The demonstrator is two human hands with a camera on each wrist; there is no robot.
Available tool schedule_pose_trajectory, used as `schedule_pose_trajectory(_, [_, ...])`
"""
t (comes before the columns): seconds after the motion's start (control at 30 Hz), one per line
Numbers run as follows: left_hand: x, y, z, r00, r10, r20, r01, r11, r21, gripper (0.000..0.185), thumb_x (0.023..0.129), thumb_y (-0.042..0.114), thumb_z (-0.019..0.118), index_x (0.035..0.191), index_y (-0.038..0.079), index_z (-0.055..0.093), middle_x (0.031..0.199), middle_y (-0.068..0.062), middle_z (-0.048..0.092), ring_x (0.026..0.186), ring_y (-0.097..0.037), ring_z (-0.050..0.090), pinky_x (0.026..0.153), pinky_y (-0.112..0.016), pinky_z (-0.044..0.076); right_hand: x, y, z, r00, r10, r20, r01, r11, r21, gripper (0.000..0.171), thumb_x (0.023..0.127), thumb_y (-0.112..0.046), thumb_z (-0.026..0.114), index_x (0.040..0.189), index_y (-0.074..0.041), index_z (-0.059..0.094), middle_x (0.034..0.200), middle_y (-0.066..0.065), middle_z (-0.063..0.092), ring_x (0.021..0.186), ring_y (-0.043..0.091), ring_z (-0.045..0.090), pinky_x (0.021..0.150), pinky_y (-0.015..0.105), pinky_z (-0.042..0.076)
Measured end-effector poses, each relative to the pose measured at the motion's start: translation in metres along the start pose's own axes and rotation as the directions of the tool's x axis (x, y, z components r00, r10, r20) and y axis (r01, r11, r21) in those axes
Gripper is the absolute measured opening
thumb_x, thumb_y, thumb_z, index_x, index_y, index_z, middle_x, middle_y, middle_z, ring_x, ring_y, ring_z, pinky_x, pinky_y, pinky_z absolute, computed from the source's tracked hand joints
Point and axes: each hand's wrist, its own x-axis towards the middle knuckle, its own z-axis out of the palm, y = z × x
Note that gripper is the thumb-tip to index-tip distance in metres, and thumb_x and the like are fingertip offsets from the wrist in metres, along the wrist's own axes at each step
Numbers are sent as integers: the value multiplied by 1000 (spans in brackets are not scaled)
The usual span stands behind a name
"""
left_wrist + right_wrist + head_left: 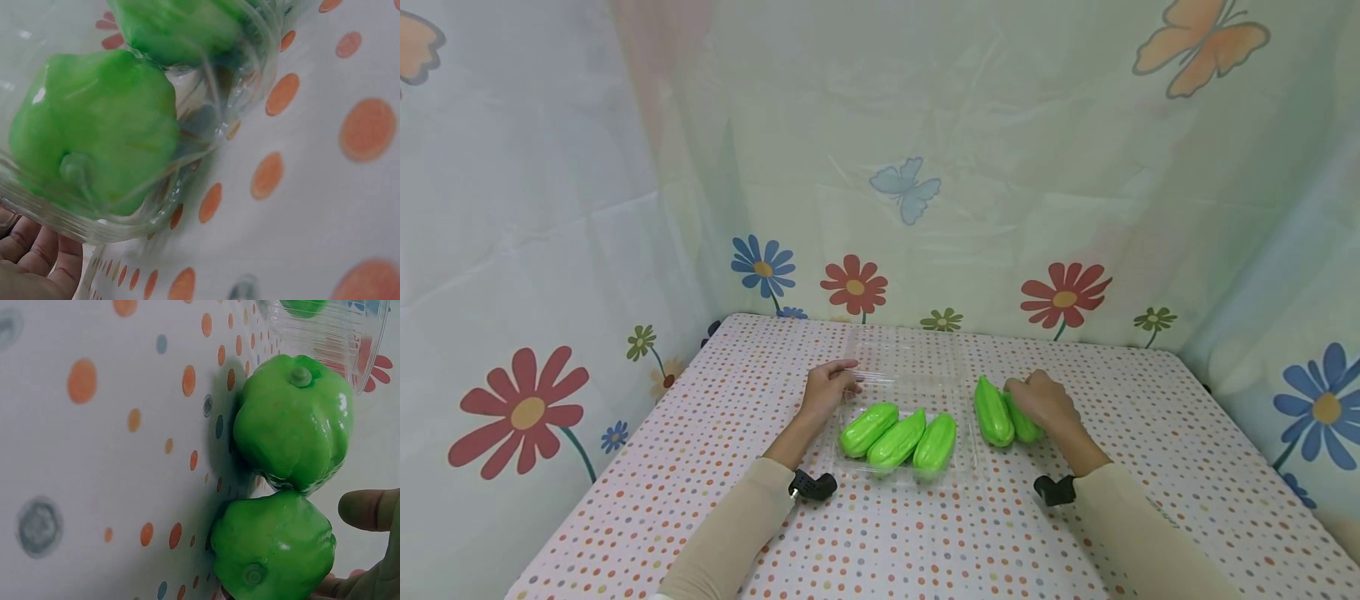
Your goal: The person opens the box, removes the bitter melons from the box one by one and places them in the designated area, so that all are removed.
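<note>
A clear plastic clamshell box (966, 467) lies with its lid folded back on the table, holding three ribbed green gourds (897, 442) side by side. At its left side near the hinge, my left hand (826, 390) holds the edge; in the left wrist view, its curled fingers (40, 253) are at the rim. Right of the box, two more gourds lie together on the cloth, a left one (993, 412) and a right one (275, 547). My right hand (1043, 402) is over the right gourd, thumb (369, 509) extended and apart from it, other fingers partly hidden behind it.
A dotted cloth (887, 550) covers the table. Printed curtains (970, 208) stand along its back and sides. Each wrist wears a small black camera, one on the left (812, 485) and one on the right (1055, 490).
</note>
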Motion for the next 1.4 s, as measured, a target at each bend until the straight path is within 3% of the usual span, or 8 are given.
schedule_pose_trajectory(0.53, [0,-1,1,1000,-6,-9,6,1000,-24,36,100,-1,50,133,-11,59,117,-35,66,104,-54,64,94,-63,51,0,1,3,1000,-16,-15,16,1000,-1,52,96,-37,41,115,10,52,86,17,54,68,25,51,55,33,43])
schedule_pose_trajectory(0.83, [0,0,1,1000,-1,-5,1,1000,-25,36,100,-1,49,134,-12,58,117,-35,66,104,-55,63,93,-64,52,-1,1,5,1000,-9,-18,8,1000,-11,43,96,-40,41,91,1,57,73,11,52,61,21,50,50,30,41])
schedule_pose_trajectory(1.07, [1,1,2,1000,0,-8,0,1000,-20,36,100,-1,50,133,-12,58,115,-36,66,102,-52,65,90,-59,55,0,1,4,1000,6,-21,-6,1000,-28,42,96,-40,41,86,-2,56,71,9,51,59,20,49,49,29,41])
schedule_pose_trajectory(1.2, [0,1,2,1000,-5,-8,5,1000,-19,36,100,-1,50,134,-12,58,115,-36,66,103,-53,65,93,-61,53,0,0,3,1000,7,-28,-8,999,-42,44,96,-40,41,93,2,56,73,11,52,60,21,49,49,31,42])
schedule_pose_trajectory(1.4, [-1,1,1,1000,-1,-10,1,1000,-21,36,101,0,50,133,-11,58,114,-34,67,104,-55,63,95,-66,49,-1,-5,1,997,-7,-72,4,999,-48,66,98,-44,41,128,14,48,99,26,58,80,35,55,65,46,48])
